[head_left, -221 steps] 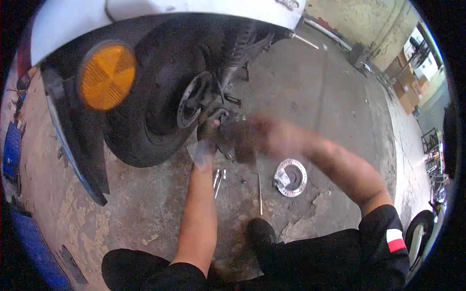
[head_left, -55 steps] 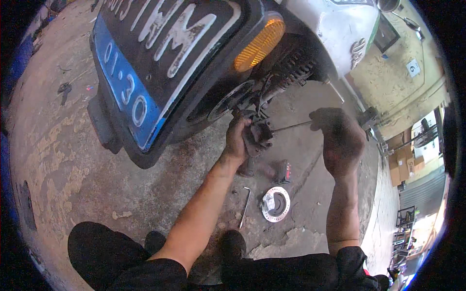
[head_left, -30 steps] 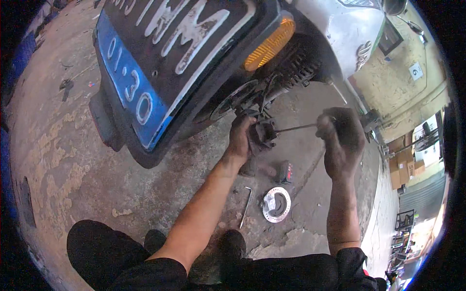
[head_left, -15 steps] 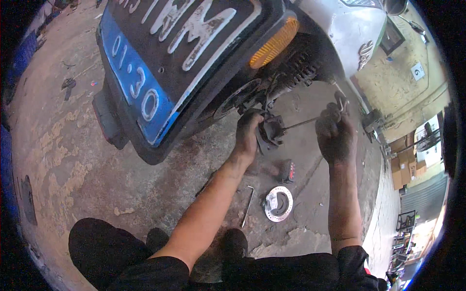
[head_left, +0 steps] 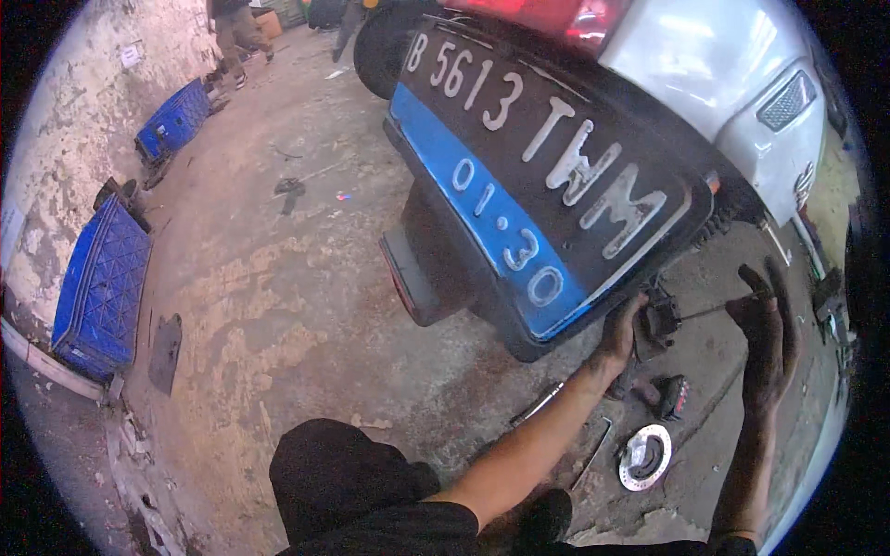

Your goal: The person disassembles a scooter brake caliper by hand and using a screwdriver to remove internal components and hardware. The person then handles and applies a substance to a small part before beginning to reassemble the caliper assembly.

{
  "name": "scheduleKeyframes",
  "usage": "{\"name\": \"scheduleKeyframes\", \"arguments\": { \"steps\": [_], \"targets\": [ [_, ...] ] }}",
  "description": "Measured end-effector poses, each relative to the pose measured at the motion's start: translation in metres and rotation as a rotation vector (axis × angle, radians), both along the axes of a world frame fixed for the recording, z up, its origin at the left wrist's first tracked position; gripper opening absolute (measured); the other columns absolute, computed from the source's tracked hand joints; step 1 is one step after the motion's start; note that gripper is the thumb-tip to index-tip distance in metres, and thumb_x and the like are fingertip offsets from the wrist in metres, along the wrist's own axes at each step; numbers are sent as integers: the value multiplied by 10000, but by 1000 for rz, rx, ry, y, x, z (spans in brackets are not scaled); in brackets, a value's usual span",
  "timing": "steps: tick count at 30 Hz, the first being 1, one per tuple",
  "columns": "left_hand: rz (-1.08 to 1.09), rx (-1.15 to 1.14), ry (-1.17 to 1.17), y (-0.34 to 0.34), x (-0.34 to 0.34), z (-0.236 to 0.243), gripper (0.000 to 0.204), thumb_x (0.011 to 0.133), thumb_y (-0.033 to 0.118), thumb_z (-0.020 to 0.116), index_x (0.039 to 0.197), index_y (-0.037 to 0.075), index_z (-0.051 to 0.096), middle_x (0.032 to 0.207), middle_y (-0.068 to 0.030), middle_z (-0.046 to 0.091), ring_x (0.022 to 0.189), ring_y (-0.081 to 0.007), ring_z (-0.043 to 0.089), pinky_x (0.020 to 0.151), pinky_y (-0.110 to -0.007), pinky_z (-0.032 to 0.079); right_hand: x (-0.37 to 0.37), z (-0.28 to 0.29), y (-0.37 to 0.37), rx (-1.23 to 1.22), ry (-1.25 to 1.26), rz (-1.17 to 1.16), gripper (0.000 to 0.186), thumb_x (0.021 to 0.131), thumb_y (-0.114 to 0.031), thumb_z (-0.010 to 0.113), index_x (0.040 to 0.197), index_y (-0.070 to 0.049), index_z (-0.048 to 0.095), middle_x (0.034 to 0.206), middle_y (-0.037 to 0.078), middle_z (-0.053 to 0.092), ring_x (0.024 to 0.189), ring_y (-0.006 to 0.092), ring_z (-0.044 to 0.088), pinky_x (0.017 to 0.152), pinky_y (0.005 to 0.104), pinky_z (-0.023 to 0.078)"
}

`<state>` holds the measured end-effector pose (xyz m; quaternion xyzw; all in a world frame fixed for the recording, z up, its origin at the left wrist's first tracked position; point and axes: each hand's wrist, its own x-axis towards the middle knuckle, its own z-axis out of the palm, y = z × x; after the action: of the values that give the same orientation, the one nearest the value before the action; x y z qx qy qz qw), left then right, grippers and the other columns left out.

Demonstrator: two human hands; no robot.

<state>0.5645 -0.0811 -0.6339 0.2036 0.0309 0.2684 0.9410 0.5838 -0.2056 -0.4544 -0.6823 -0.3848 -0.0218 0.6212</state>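
- The left hand (head_left: 618,335) has its grip clamped on a dark metal part (head_left: 662,315), off to the right of the lowest corner of a number plate (head_left: 538,176) on a silver scooter (head_left: 709,65); whether the part is joined to the scooter, I can't see.
- A thin rod (head_left: 706,311) runs from that part to the right hand (head_left: 768,329). Some fingers there stretch up and apart, but I can't tell whether the grip holds the rod's end.
- My guess at the step in hand: 1 hand steadies the part while the other works the rod in it, probably on a fastener.
- The next move seems to call for a firm left grip, the rod in line, and the right fingers set to turn it.
- On the floor (head_left: 278,278), near the hands, lie a pale metal ring (head_left: 640,481), a bent bar (head_left: 592,454) just beside it, and a black-and-red block (head_left: 674,397).
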Motion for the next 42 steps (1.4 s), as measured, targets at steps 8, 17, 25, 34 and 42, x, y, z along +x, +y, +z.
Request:
{"name": "scheduleKeyframes", "arguments": {
  "steps": [8,17,25,34,42],
  "targets": [
    [93,39,66,6,34,-35,357,851,343,478,1000,48,611,944,-81,638,866,-220,614,791,-346,497,60,-25,-11,-119,-106,131,348,937,-132,456,1275,-48,457,908,47,585,701,152,500,655,262,444],
    [-149,-67,-115,7,9,-3,363,864,312,440,1068,32,548,1008,-133,628,887,-247,629,756,-388,532,19,7,-4,-106,107,178,416,971,-257,431,1312,-18,414,1134,129,584,788,154,570,661,273,455],
    [-125,-59,-67,2,11,4,341,854,325,461,1056,62,539,971,-124,626,843,-251,634,692,-409,543,44,-1,-10,-536,-719,-426,321,905,-141,570,1207,-79,482,965,89,647,731,209,613,680,387,486],
    [-125,-82,-84,13,7,-5,335,848,320,468,1057,68,534,945,-110,625,815,-244,631,675,-404,539,34,-2,3,134,364,284,386,977,-328,428,1221,-30,454,987,111,625,829,170,582,689,362,475],
    [-200,-129,-143,8,2,12,386,841,295,451,1147,65,502,974,-129,623,837,-257,631,687,-408,539,43,0,-11,-505,-473,-124,380,972,-311,440,1243,-45,468,1011,99,618,909,165,579,773,396,483]
  ]
}}
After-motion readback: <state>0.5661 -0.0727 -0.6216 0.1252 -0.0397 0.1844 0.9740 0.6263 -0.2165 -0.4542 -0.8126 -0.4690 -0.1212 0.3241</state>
